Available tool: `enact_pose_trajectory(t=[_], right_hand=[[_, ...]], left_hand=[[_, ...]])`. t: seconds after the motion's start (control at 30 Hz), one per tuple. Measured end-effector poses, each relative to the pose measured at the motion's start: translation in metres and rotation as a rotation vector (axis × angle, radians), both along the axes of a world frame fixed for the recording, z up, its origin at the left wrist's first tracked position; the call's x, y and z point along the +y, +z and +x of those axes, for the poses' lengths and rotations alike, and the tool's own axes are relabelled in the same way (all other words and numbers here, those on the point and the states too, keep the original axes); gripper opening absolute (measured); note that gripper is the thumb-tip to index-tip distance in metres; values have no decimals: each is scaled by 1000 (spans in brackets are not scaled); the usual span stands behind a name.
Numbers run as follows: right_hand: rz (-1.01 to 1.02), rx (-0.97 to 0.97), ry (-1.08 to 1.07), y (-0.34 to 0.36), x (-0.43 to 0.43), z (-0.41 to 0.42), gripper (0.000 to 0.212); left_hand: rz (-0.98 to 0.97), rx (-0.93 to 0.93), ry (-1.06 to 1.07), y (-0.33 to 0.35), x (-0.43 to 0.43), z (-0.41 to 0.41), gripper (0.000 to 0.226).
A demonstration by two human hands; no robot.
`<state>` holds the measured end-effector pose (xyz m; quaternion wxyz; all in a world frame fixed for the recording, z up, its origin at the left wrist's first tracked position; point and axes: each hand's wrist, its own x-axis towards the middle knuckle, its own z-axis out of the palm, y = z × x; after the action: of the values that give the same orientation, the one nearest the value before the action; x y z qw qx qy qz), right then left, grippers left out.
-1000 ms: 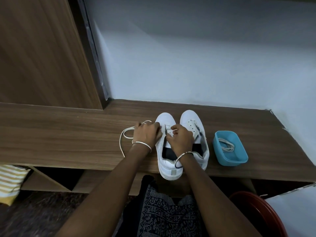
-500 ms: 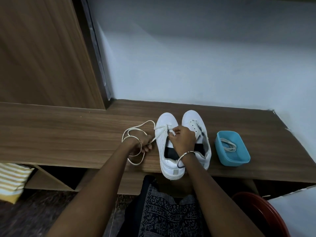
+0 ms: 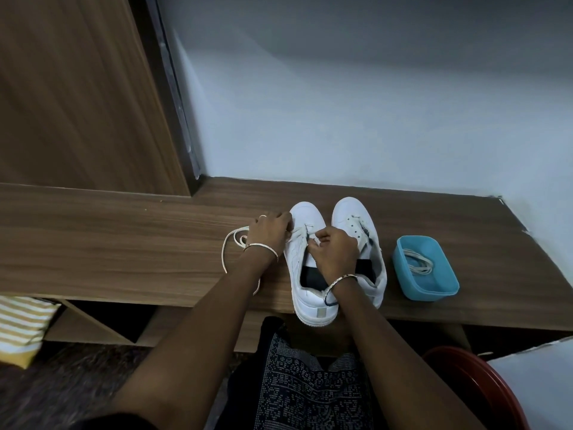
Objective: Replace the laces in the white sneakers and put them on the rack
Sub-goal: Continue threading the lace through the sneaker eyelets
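Two white sneakers stand side by side on the wooden shelf top [image 3: 124,243], toes pointing away from me. My left hand [image 3: 269,232] sits at the left side of the left sneaker [image 3: 305,268] and pinches the white lace [image 3: 231,246], whose loose loop trails left over the wood. Over the tongue of that same shoe, my right hand [image 3: 333,252] pinches the lace at the eyelets. The right sneaker [image 3: 356,225] has bare eyelets showing.
A blue plastic tub [image 3: 434,283] holding a coiled lace [image 3: 417,263] stands right of the shoes. A wooden door panel [image 3: 77,88] rises at the back left, a pale wall behind. Below the shelf are open compartments, a striped cloth [image 3: 21,327] and a red basin [image 3: 477,386].
My left hand, which had pulled the lace out to the left and toward me, has come back up against the left sneaker. The right hand stays over the tongue.
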<state>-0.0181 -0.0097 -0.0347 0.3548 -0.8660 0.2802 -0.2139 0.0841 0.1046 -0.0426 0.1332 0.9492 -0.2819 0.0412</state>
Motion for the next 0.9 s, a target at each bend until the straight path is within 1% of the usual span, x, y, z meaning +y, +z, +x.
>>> enact_pose_trajectory(t=[0.03,0.1,0.17,0.23,0.27,0.3,0.37,0.43,0.5,0.57,0.6,0.63,0.7,0.73,0.77,0.83,0.9], right_hand=[[0,-2,1,-1,0,0,19],[-1,-6,-3,-1,0,0,19],[-2,1,-7,-1,1,0,20],[-4,5,-9,-1,0,0,20],[1,5,-10,0,1,0,20],[5,4,-11,1,1,0,20],[5,10,-12,0,1,-1,20],[4,28,-8,0,1,-1,19],[27,49,-4,2,-1,0,16],[70,69,-1,7,-1,2,14],[69,65,-4,12,1,2,14],[51,28,-11,18,7,2,14],[24,-155,-5,34,25,0,13],[59,-243,40,44,37,-1,15],[136,-284,113,56,49,-1,18],[329,-218,272,68,67,4,23],[448,-157,368,72,73,10,28]], left_hand=[[14,3,-10,-2,2,0,13],[-45,54,5,2,7,0,16],[-170,153,36,9,12,3,13],[-271,198,53,19,21,9,7],[-350,243,68,25,26,13,10],[-487,330,69,33,32,15,16],[-853,531,64,52,43,16,23],[-1126,617,98,75,57,15,18],[-1313,707,108,94,66,15,10],[-1377,811,81,107,70,13,5],[-1386,866,59,111,69,12,8],[-1398,920,36,115,67,9,12],[-1425,1028,-13,120,59,3,19],[-1434,1071,-36,122,55,-1,23],[-1436,1109,-62,122,51,-4,26],[-1419,1162,-98,123,43,-9,30],[-1394,1165,-96,125,37,-12,30]])
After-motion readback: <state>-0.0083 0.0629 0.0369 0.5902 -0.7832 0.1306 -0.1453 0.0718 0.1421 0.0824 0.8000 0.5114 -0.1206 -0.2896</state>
